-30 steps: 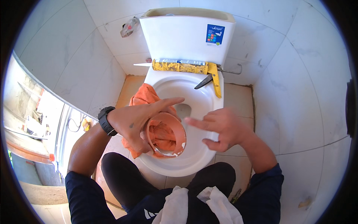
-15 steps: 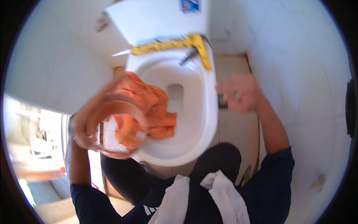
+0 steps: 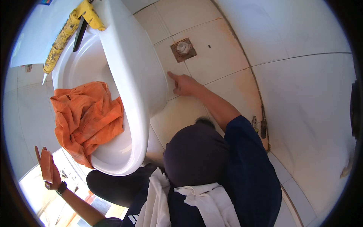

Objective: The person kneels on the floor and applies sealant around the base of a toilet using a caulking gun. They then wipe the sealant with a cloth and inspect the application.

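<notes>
Toilet [image 3: 140, 68] stands on the tiled floor [image 3: 223, 81]; near its right foot edge, the right hand [image 3: 184, 85] is empty, index finger stretched out, perhaps to reach low. Beyond the toilet's left rim, the left hand [image 3: 55, 177] grips an orange-brown band [image 3: 47, 166], probably keeping it aside.

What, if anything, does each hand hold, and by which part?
The left hand holds an orange-brown band, but which part it grips cannot be told. The right hand holds nothing.

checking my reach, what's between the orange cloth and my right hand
The toilet's rim and outer side lie between the orange cloth and your right hand, in the head view.
</notes>
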Demonstrator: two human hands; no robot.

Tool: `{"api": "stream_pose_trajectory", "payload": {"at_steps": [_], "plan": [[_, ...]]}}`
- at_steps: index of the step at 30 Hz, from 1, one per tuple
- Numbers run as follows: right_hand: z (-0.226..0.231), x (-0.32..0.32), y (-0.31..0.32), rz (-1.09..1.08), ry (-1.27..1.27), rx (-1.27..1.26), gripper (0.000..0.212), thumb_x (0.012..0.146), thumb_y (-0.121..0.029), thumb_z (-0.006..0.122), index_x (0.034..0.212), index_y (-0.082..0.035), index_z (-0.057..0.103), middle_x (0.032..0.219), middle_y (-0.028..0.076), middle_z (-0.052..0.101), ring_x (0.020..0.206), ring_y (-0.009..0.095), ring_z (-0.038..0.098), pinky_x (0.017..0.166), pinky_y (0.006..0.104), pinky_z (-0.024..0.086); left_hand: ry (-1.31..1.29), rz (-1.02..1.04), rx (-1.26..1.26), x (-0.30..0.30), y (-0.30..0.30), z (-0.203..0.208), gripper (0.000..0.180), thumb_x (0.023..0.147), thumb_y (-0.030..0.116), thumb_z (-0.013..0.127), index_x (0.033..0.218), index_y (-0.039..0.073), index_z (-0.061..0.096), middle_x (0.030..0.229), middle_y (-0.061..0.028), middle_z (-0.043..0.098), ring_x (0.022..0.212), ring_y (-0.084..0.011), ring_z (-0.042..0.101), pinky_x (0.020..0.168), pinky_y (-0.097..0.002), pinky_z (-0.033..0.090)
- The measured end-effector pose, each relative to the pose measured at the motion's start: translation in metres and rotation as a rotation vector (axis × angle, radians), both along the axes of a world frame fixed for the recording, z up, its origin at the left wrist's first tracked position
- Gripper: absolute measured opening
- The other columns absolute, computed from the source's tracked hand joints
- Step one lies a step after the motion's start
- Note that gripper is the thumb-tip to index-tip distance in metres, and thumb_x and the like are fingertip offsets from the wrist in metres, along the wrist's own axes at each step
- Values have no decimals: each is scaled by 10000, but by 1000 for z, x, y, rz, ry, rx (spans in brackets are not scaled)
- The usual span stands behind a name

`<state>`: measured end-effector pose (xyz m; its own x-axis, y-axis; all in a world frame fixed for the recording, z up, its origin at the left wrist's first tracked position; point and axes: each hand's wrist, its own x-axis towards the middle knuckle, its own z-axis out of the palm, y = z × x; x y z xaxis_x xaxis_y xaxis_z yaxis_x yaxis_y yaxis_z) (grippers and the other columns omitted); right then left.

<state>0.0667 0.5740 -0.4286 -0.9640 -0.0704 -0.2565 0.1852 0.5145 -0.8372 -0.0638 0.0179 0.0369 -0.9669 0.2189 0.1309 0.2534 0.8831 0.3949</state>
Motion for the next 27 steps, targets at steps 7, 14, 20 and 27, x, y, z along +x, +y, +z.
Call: {"api": "stream_pose_trajectory", "payload": {"at_steps": [7,14,20,27], "plan": [[-6,-58,5,-17,-66,-126,1059,736,-166,772,1652,-121,241,898,162,719,814,261,681,819,355,548,-188,21,253,28,-23,-12,682,1046,107,550,1637,78,211,1626,-144,383,1470,-230,416,1209,-330,369],[-21,-65,2,4,-117,-193,1071,720,-162,766,1656,-161,244,887,152,728,834,229,682,844,334,538,-563,-190,1087,39,-37,-17,885,986,255,639,1645,22,95,1650,-266,273,1544,-318,287,1256,-398,303],[-16,-44,0,39,-171,-170,1044,722,-168,735,1654,-224,268,894,163,735,838,228,682,867,329,534,-155,113,-16,47,-28,-19,847,1009,231,632,1647,36,109,1652,-253,279,1521,-310,335,1253,-372,307],[-3,-11,-15,49,-225,-150,1040,733,-163,726,1655,-263,257,874,165,735,799,244,686,889,336,534,-375,-143,637,41,-19,-22,634,1045,105,586,1617,92,311,1546,-121,522,1392,-199,523,1153,-329,430]]}}
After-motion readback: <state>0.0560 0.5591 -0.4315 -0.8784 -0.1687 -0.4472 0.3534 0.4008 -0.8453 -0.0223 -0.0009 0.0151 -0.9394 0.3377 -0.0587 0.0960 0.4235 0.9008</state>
